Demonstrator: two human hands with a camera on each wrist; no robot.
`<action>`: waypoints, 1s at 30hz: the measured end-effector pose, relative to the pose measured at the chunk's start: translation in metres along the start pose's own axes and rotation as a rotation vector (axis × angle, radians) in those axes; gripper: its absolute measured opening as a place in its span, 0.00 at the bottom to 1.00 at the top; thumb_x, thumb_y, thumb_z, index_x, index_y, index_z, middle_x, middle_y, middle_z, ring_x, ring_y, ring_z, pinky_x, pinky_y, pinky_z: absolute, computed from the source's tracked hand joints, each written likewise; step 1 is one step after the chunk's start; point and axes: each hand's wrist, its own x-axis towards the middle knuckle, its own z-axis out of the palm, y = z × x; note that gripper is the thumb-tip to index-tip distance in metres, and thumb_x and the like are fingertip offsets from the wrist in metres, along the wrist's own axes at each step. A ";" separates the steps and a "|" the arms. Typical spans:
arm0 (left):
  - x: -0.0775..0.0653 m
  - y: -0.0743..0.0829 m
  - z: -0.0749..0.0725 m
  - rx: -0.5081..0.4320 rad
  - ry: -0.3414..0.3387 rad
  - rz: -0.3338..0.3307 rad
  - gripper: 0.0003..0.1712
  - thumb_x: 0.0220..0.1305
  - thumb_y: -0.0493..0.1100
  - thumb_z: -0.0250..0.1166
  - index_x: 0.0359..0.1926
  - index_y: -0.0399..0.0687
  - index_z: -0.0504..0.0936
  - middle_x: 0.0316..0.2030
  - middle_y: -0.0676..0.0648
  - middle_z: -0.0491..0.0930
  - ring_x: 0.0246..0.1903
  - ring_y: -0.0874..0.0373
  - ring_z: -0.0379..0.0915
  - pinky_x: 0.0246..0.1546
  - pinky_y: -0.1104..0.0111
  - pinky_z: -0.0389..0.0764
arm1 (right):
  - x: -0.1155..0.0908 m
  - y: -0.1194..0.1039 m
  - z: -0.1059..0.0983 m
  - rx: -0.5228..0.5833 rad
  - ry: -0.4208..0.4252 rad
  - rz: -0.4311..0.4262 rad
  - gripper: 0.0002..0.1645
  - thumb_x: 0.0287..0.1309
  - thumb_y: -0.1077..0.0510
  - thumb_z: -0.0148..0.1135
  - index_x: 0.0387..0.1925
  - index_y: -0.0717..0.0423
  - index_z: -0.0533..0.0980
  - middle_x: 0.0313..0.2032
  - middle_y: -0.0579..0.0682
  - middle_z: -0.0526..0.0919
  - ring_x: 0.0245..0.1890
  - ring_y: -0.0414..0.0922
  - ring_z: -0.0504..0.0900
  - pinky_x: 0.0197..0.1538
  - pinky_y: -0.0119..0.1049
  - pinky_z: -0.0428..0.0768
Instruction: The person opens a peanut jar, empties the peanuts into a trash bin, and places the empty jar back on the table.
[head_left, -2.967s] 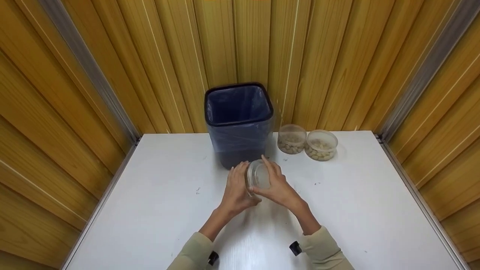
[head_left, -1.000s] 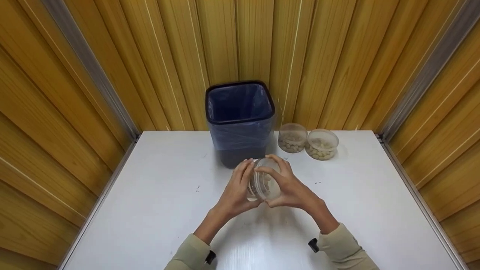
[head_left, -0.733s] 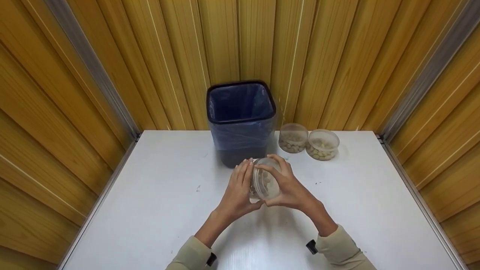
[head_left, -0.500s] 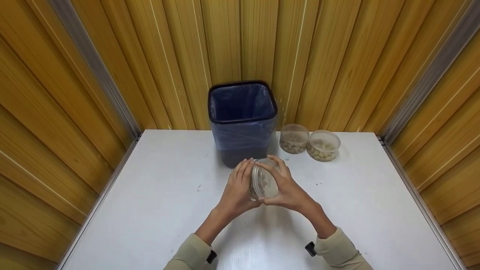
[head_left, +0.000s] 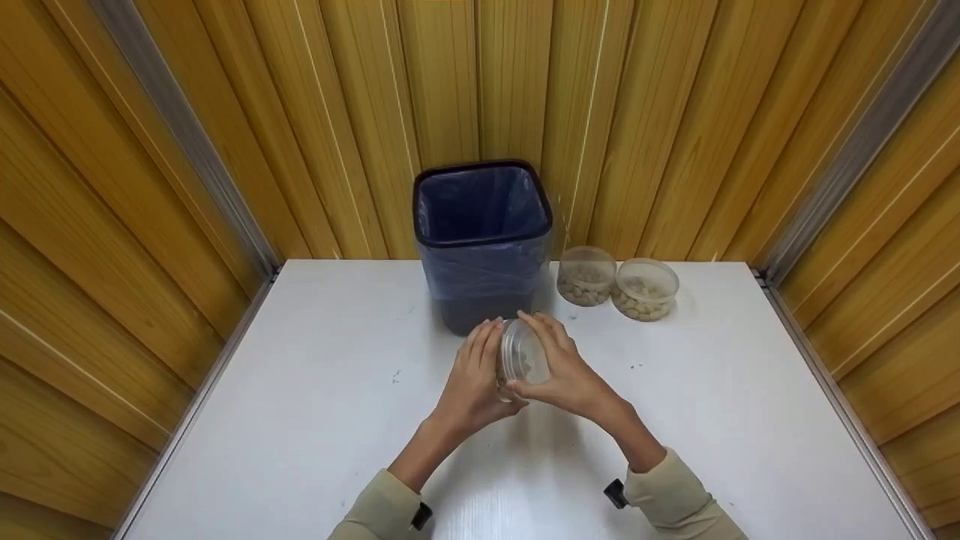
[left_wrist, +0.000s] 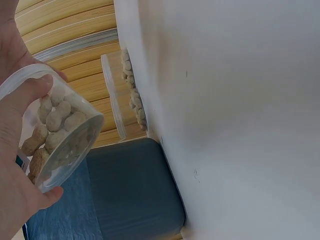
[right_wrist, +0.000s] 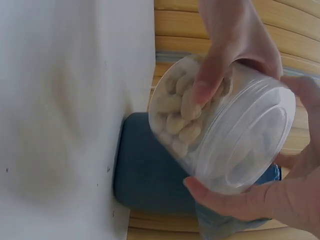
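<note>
from my seat i see a clear jar [head_left: 511,367] held off the worktop [head_left: 322,375], on the near side of the bin [head_left: 484,281]. the jar is tipped over, its lid [right_wrist: 260,137] facing rightward. the left hand [head_left: 471,379] grips the jar's body, thumb and fingers curved around the wall. the right hand [head_left: 564,371] holds the lid, its thumb at one edge and its fingers at another. through the right wrist view i make out nuts [right_wrist: 172,112] bunched inside the jar, toward the end away from the lid. i cannot tell how tightly the lid sits.

the bin stands upright, a bluish bag [head_left: 480,266] lining it and hanging over its outside. just to the right of the bin, a tub [head_left: 586,289] stands with more nuts inside; a second tub [head_left: 646,296], likewise part-filled, stands beside it, farther from the bin. i see a wood-look wall [head_left: 510,82] behind the bin.
</note>
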 end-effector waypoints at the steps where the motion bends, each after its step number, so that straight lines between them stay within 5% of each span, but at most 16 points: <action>1: 0.000 0.000 0.000 -0.013 0.002 -0.002 0.72 0.36 0.61 0.85 0.76 0.37 0.56 0.72 0.38 0.63 0.71 0.43 0.60 0.68 0.49 0.69 | 0.000 0.002 -0.001 -0.022 -0.014 -0.043 0.62 0.50 0.42 0.78 0.80 0.42 0.53 0.78 0.61 0.48 0.75 0.67 0.52 0.65 0.70 0.66; 6: -0.001 0.000 0.002 -0.046 -0.022 -0.009 0.70 0.38 0.61 0.84 0.75 0.37 0.57 0.72 0.38 0.64 0.72 0.42 0.60 0.68 0.49 0.70 | -0.004 0.009 -0.007 -0.052 -0.064 -0.117 0.64 0.47 0.46 0.81 0.80 0.40 0.53 0.79 0.60 0.45 0.75 0.69 0.49 0.64 0.73 0.65; 13: -0.001 0.002 0.004 0.003 -0.041 0.010 0.77 0.27 0.58 0.89 0.75 0.37 0.57 0.73 0.39 0.62 0.73 0.43 0.58 0.68 0.49 0.70 | -0.003 0.005 -0.005 0.086 -0.005 0.145 0.63 0.57 0.38 0.73 0.81 0.52 0.48 0.78 0.65 0.47 0.76 0.66 0.51 0.71 0.68 0.58; 16: -0.002 0.002 0.004 0.019 -0.042 0.018 0.77 0.26 0.58 0.89 0.75 0.38 0.57 0.74 0.40 0.62 0.73 0.44 0.57 0.69 0.50 0.68 | -0.002 0.003 -0.002 0.094 0.019 0.194 0.63 0.57 0.38 0.72 0.81 0.55 0.48 0.77 0.67 0.49 0.75 0.66 0.55 0.71 0.66 0.60; 30: -0.007 -0.004 0.002 -0.003 -0.047 -0.033 0.73 0.33 0.60 0.86 0.75 0.37 0.56 0.72 0.38 0.63 0.71 0.43 0.60 0.67 0.51 0.71 | -0.004 0.021 0.003 0.018 0.071 -0.215 0.61 0.45 0.51 0.81 0.77 0.53 0.57 0.74 0.62 0.55 0.75 0.58 0.55 0.69 0.62 0.66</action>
